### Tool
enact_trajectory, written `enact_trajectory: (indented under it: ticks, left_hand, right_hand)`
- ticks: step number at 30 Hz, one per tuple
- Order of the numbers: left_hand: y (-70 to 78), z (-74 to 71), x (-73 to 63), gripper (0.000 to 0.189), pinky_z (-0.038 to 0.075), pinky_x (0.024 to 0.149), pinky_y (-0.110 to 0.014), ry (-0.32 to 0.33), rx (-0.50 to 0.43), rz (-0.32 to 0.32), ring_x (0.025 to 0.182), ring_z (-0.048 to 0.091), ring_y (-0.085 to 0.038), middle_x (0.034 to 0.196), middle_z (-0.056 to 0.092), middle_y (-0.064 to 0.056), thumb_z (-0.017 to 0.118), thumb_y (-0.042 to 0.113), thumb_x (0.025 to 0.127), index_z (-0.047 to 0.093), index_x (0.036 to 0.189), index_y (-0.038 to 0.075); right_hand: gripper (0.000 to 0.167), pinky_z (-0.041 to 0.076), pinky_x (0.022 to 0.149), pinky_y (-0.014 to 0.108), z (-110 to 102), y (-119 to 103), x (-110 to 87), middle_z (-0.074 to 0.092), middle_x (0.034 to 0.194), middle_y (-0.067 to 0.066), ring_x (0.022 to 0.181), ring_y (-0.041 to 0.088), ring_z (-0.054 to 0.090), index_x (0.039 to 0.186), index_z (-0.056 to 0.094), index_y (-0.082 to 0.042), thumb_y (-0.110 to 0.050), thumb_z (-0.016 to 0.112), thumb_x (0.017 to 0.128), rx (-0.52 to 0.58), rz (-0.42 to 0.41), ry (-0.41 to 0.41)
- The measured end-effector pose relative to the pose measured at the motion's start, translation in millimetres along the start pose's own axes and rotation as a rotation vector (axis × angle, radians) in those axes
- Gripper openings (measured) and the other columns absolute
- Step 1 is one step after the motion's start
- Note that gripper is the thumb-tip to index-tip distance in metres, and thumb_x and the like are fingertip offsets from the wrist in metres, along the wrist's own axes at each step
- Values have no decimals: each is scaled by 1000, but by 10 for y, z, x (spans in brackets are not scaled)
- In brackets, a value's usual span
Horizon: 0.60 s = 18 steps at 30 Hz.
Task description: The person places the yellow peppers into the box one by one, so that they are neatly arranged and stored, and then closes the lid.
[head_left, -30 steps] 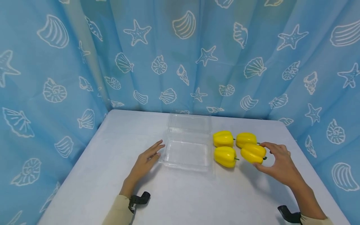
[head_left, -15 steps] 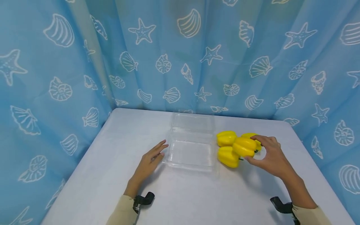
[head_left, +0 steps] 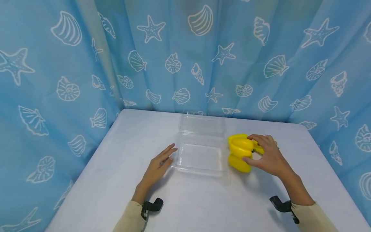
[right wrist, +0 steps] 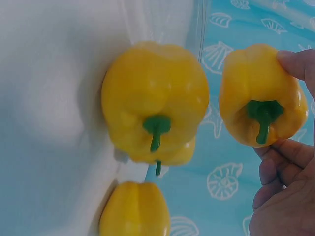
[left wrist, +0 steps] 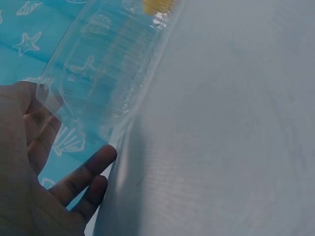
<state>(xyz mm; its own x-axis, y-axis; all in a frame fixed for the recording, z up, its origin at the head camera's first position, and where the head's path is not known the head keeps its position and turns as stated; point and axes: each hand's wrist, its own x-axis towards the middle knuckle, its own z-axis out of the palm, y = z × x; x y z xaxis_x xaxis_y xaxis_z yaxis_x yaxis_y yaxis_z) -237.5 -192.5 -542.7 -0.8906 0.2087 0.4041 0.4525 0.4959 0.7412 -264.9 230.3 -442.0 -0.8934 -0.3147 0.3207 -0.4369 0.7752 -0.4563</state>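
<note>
My right hand (head_left: pixel 269 156) pinches a yellow bell pepper (head_left: pixel 241 147) between thumb and fingers, holding it above the other peppers. In the right wrist view this held pepper (right wrist: pixel 263 96) shows its green stem, apart from a yellow pepper (right wrist: pixel 155 93) on the table. Two more peppers show there, one partly behind that one and another (right wrist: pixel 134 211) lower down. A clear plastic clamshell box (head_left: pixel 200 158) lies with its lid raised back, left of the peppers. Beside its left edge is my left hand (head_left: pixel 157 167), fingers extended; in the left wrist view the thumb touches the box's corner (left wrist: pixel 51 98).
A white-covered table (head_left: pixel 203 203) bears everything. Behind it and at both sides hangs a blue curtain (head_left: pixel 162 58) with white shells and starfish. The box's lid (head_left: pixel 203 125) reaches close to the table's back edge.
My right hand has carried the held pepper leftward, from the right of the group to over the left peppers, near the box. The left hand stays beside the box. The head view has shifted slightly.
</note>
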Motion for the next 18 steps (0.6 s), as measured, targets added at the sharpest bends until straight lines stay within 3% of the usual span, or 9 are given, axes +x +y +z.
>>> enact_trajectory:
  ticks: [5, 12, 18]
  left_hand:
    - [5, 36, -11, 41, 41, 110, -45, 13, -14, 6, 141, 39, -16, 157, 39, 10, 56, 17, 104, 56, 145, 18]
    - [27, 45, -29, 42, 36, 113, -47, -5, 6, -42, 142, 38, -15, 158, 37, 12, 54, 21, 105, 54, 147, 23]
    - [29, 18, -35, 42, 36, 113, -48, -8, 40, -48, 142, 39, -16, 158, 37, 12, 54, 24, 105, 52, 147, 25]
  right_hand:
    - [78, 44, 88, 58, 30, -98, 122, 52, 140, 13, 115, 31, 39, 139, 51, -12, -45, 85, 77, 24, 1, -59]
    - [76, 37, 94, 61, 158, -204, 274, 53, 140, 9, 119, 31, 38, 138, 52, -16, -43, 86, 76, 51, -23, -99]
    - [75, 36, 95, 57, 280, -289, 354, 53, 140, 7, 119, 29, 37, 138, 53, -19, -44, 86, 76, 83, -19, -127]
